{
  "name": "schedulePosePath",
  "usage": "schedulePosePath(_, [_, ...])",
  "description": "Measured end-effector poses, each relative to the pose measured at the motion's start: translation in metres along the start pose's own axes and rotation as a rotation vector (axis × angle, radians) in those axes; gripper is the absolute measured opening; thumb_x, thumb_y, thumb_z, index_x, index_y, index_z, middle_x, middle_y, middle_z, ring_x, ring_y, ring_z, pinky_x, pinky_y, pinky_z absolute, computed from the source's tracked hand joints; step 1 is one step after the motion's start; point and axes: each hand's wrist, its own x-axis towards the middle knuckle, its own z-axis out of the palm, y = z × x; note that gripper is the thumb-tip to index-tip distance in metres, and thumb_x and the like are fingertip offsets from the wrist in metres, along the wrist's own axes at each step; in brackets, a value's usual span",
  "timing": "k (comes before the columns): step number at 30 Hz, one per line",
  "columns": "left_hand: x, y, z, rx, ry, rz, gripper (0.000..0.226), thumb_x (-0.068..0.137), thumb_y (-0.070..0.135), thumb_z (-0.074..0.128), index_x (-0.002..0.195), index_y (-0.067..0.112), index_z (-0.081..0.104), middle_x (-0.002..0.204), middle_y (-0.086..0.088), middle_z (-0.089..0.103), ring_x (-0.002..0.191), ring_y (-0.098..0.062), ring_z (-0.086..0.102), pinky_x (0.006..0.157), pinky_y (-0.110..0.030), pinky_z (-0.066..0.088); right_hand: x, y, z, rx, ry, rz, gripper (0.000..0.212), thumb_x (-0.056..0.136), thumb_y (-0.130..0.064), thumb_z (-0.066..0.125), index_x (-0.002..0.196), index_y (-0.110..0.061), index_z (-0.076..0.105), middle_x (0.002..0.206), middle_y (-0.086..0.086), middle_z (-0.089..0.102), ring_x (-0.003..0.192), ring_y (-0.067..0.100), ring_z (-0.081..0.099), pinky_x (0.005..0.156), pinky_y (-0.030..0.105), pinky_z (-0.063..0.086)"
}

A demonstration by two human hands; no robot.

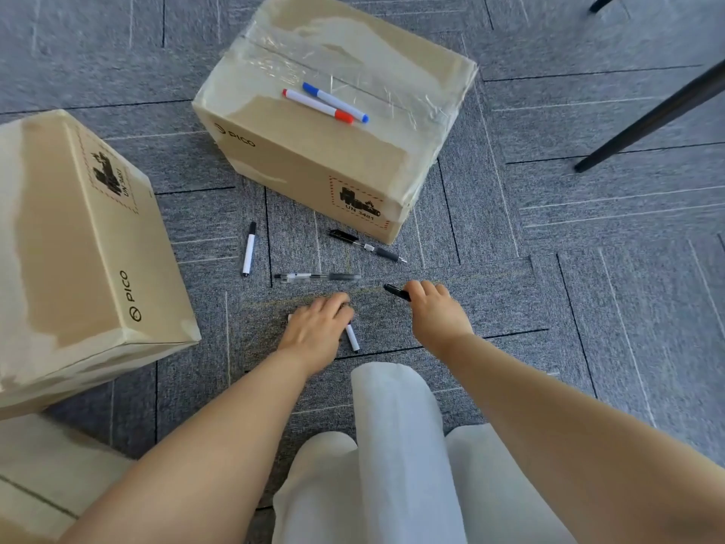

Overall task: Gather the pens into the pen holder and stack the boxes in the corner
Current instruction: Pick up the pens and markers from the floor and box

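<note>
Head cam, looking down at the floor. The right hand has its fingers wrapped round a black pen, with one end poking out to the left. The left hand has its fingers curled down over a white marker lying flat on the carpet. Can't tell if it's actually gripped or just pinned.

Just past the hands is a clear pen. A black clicky pen lies by the near corner of the taped box. A black-capped marker lies over toward the left box.

What could go wrong, I reckon: a red marker and a blue marker sit loose side by side near the middle of the taped box's top. Lift that box to stack it before grabbing them and they'll likely roll off. The white marker is also flat on the carpet, so a sloppy pinch could just flick it away.

Containers: the pen holder isn't in view anywhere, so I can't see any pens in it. Both boxes look shut, so their contents are hidden.
</note>
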Motion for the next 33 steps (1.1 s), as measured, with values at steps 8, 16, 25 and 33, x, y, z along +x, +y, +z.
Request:
schedulePosePath(8, [0.011, -0.003, 0.003, 0.149, -0.162, -0.008, 0.047, 0.088, 0.002, 0.049, 0.133, 0.01, 0.038, 0.141, -0.009, 0.038, 0.129, -0.027, 0.031, 0.101, -0.039, 0.035, 0.021, -0.018, -0.013, -0.092, 0.042, -0.05, 0.036, 0.089, -0.003, 0.036, 0.124, -0.009, 0.037, 0.121, 0.013, 0.048, 0.108, 0.032, 0.046, 0.087, 0.042, 0.047])
schedulePosePath(16, [-0.004, -0.041, -0.022, -0.129, -0.022, -0.327, 0.05, 0.095, 0.001, 0.033, 0.142, 0.01, 0.021, 0.135, -0.014, 0.032, 0.1, -0.025, 0.05, 0.087, -0.033, 0.042, 0.08, -0.067, -0.031, -0.171, -0.011, -0.128, 0.069, 0.082, 0.016, 0.045, 0.142, -0.012, 0.027, 0.135, 0.013, 0.047, 0.111, 0.032, 0.058, 0.083, 0.044, 0.056])
schedulePosePath(25, [0.026, -0.051, -0.04, -0.072, -0.009, -0.291, 0.034, 0.091, 0.003, 0.04, 0.124, 0.008, 0.044, 0.131, -0.011, 0.038, 0.08, -0.022, 0.051, 0.066, -0.033, 0.042, 0.081, -0.06, -0.012, -0.154, -0.101, -0.032, 0.052, 0.087, 0.002, 0.049, 0.135, -0.012, 0.037, 0.129, 0.013, 0.053, 0.119, 0.031, 0.052, 0.092, 0.042, 0.052])
schedulePosePath(33, [0.047, -0.051, -0.03, -0.199, -0.08, -0.208, 0.037, 0.095, 0.013, 0.042, 0.132, 0.015, 0.042, 0.136, -0.007, 0.042, 0.09, -0.024, 0.059, 0.067, -0.033, 0.047, 0.076, -0.055, -0.022, 0.046, -0.071, 0.03, 0.025, 0.092, -0.023, 0.04, 0.111, -0.007, 0.045, 0.082, 0.004, 0.056, 0.07, 0.022, 0.06, 0.055, 0.03, 0.053])
